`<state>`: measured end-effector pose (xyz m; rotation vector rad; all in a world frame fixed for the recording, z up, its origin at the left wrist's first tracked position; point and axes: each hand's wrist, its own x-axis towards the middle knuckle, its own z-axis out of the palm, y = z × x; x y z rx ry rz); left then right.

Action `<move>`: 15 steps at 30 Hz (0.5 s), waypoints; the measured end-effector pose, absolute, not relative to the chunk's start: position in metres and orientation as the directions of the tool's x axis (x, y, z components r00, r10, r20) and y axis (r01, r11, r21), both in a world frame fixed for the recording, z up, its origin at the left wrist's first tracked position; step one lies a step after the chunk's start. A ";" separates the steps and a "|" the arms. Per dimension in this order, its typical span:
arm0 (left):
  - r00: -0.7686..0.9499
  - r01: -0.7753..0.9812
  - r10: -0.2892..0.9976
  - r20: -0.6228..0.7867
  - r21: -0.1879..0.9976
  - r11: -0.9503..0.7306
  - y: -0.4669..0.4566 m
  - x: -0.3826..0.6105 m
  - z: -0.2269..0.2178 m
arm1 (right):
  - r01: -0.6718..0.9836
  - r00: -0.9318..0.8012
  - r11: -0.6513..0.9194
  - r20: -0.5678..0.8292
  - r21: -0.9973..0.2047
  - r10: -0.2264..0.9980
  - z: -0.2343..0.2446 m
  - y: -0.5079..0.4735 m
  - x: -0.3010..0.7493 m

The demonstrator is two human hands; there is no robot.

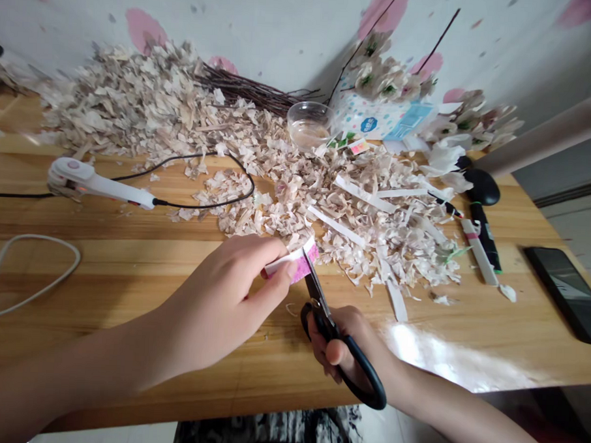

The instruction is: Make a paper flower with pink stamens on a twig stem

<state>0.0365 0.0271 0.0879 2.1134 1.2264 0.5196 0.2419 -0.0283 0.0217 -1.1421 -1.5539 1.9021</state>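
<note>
Between thumb and fingers, my left hand (234, 290) pinches a small pink-and-white piece of paper or card (301, 266). Black-handled scissors (362, 374) are in my right hand (353, 345), with fingers and thumb through the loops. Their blades meet the right part of the pink piece; whether they have cut into it I cannot make out. Just beyond both hands lies a heap of pale, dried petal-like scraps (277, 188), with white paper strips (362, 193) on it.
A white corded device (98, 185) lies left, near a white cable (76, 254). Along the wall are dark twigs (252, 92), a clear bowl (309, 121) and a tissue pack (373, 117) with pale flowers. A black phone (566, 292) rests at right, beside a black-handled tool (485, 236).
</note>
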 end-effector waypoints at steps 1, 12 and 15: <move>0.492 0.619 0.870 0.026 0.692 -0.371 0.027 0.036 0.088 | 0.164 -0.565 -0.282 -0.324 -0.945 0.759 0.021 -0.028 0.242; 0.498 0.611 0.867 0.021 0.701 -0.368 0.027 0.037 0.088 | 0.154 -0.573 -0.283 -0.319 -0.947 0.755 0.019 -0.030 0.243; 0.492 0.625 0.871 0.006 0.694 -0.358 0.027 0.036 0.089 | 0.162 -0.585 -0.270 -0.313 -0.949 0.748 0.021 -0.028 0.243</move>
